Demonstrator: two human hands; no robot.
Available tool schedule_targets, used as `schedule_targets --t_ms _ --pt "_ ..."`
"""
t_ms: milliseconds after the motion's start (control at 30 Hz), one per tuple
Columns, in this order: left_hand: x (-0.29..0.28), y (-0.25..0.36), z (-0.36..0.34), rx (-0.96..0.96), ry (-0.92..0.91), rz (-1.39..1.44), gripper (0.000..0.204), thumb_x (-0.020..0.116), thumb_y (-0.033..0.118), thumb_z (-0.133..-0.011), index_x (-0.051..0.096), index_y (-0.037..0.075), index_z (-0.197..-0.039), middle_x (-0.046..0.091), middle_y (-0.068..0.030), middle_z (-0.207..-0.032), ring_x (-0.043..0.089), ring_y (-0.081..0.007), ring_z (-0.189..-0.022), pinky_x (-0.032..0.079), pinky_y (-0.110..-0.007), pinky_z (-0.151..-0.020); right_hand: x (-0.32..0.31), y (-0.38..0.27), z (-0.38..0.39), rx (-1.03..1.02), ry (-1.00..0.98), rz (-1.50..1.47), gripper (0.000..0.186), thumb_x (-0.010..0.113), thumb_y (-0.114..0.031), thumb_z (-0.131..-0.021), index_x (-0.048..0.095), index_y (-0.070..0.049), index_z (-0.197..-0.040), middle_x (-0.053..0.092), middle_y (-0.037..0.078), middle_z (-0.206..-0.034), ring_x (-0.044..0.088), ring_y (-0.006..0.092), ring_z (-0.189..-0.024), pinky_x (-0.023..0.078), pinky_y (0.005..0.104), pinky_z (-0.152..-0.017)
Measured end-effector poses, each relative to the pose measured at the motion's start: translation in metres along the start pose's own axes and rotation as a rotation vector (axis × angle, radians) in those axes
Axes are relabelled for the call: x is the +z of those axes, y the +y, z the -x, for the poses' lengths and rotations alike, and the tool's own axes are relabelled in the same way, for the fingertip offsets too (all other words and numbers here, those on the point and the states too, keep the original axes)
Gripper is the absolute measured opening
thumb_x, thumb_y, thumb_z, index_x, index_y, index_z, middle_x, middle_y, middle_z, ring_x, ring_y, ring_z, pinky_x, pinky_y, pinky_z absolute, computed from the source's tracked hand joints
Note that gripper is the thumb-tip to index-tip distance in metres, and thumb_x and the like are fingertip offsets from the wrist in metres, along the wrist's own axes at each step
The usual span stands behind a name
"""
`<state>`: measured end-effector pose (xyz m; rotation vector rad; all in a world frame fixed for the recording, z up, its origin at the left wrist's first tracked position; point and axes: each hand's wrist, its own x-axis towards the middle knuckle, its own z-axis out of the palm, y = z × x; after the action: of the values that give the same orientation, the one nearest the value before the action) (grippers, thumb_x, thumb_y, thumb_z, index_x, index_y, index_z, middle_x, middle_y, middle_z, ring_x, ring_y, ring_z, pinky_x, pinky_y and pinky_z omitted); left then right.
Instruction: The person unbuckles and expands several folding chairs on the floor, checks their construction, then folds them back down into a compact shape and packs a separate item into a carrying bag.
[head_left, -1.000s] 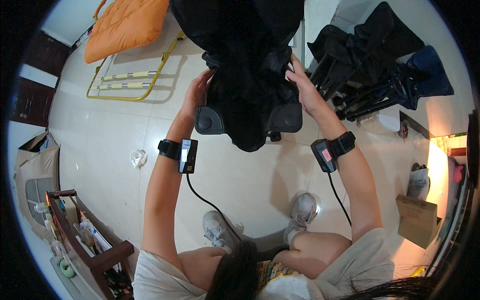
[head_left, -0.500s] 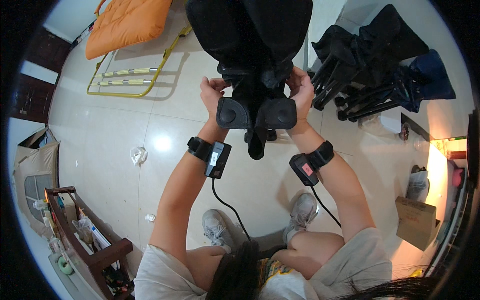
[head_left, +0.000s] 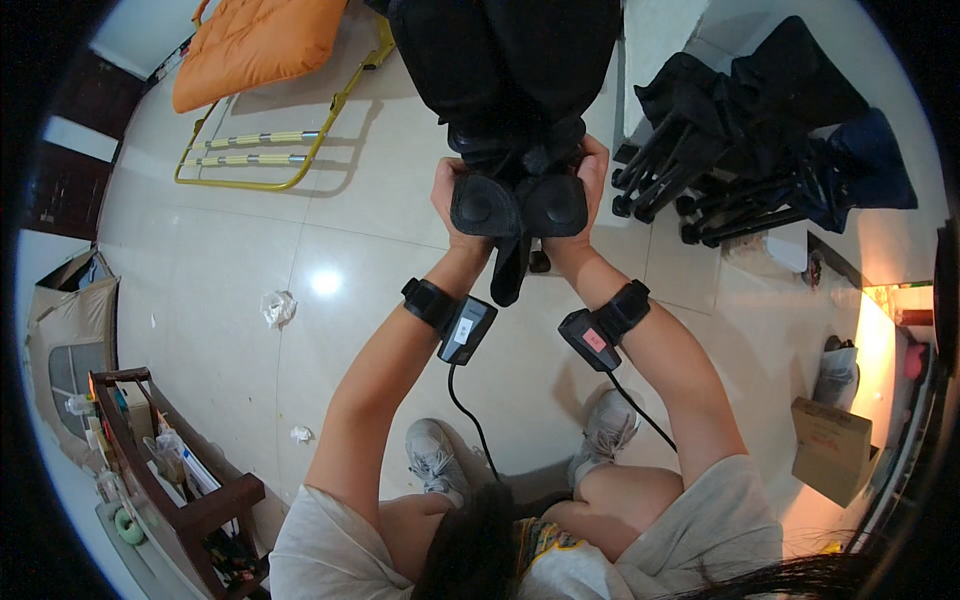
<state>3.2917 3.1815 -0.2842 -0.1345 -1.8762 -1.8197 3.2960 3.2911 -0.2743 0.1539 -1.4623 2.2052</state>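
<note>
A black folded camping chair, its fabric bunched and padded, stands upright at the top centre. Two rounded flaps and a narrow strap end hang from it toward me. On its left side my left hand is wrapped round the chair, just outside the left flap. Opposite it, my right hand is closed on the right side. Most of the fingers of both hands are hidden behind the black fabric. Each wrist wears a black strap with a small cabled box.
Several folded black chairs lean together at the right, beside a navy one. An orange cushioned chair with a yellow frame stands far left. Nearer are a wooden rack, a cardboard box and crumpled white plastic.
Both hands have moved inward and closed against the chair's sides; before, they were wider apart with looser fingers. The flaps have shifted slightly up and closer together.
</note>
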Motion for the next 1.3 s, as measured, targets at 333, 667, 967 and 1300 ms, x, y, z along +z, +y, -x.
schedule_targets --t_ms 333,667,967,1300 --pt "-0.006 -0.037 -0.013 -0.285 0.021 0.350 0.013 0.056 0.009 -0.076 0.044 0.004 -0.075 0.046 -0.0001 -0.069 0.039 -0.0098 -0.068 0.037 -0.022 -0.061 0.012 0.003 -0.003 -0.181 -0.114 0.419 0.047 0.065 -0.010 -0.073 0.041 -0.001 -0.113 0.051 0.008 -0.105 0.049 0.0156 -0.098 0.039 0.0269 -0.086" --pt "-0.027 -0.002 -0.004 0.217 -0.180 -0.116 0.024 0.046 0.018 -0.086 0.048 0.000 -0.101 0.054 -0.0146 -0.089 0.052 -0.0272 -0.081 0.040 -0.028 -0.078 -0.029 -0.014 0.032 -0.229 -0.580 0.869 0.072 0.060 -0.008 -0.076 0.019 -0.003 -0.135 0.027 0.019 -0.136 0.028 0.0327 -0.125 0.023 0.0354 -0.103" --pt "-0.021 -0.005 0.031 0.192 -0.169 -0.276 0.045 0.018 0.033 -0.094 0.044 0.001 -0.113 0.051 -0.0196 -0.104 0.049 -0.0362 -0.097 0.038 -0.036 -0.086 -0.040 -0.050 0.025 0.243 -1.001 0.786 0.094 0.078 -0.022 -0.059 0.024 -0.007 -0.134 0.024 0.018 -0.138 0.022 0.0298 -0.128 0.019 0.0357 -0.106" --pt "-0.029 0.031 0.052 -0.153 -0.082 -0.232 0.038 0.022 0.027 -0.092 0.044 -0.003 -0.099 0.049 -0.0239 -0.096 0.046 -0.0429 -0.089 0.039 -0.041 -0.078 -0.049 0.003 0.040 -0.367 -0.749 0.837 0.064 0.078 -0.031 -0.060 0.052 -0.008 -0.113 0.057 0.011 -0.110 0.052 0.0272 -0.105 0.039 0.0363 -0.092"
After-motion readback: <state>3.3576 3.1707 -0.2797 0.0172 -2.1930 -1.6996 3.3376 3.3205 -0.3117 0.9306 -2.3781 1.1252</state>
